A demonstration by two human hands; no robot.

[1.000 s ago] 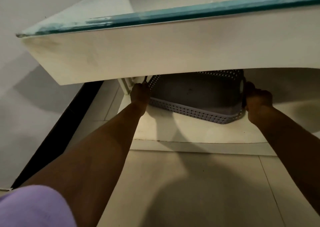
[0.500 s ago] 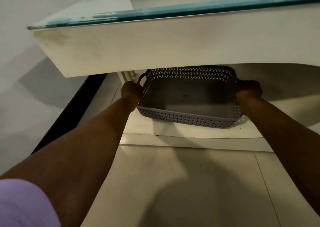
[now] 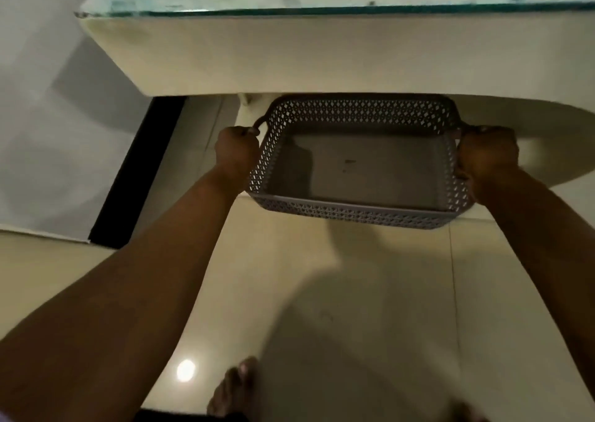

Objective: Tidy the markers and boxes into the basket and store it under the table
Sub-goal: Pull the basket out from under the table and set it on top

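Head view: basket (image 3: 354,210) long axis left-right, opening upward.

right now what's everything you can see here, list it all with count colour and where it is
basket: one, grey perforated plastic, empty, held by both end handles in front of the gap under the table
table: one, cream body with a glass top edged green, across the top of the view
floor: pale glossy tiles, bottom half, with a bright light reflection at lower left
dark strip: one, black, along the floor at left beside the wall
foot: one, bare, bottom centre
left hand: fingers closed on the basket's left handle
right hand: fingers closed on the basket's right handle
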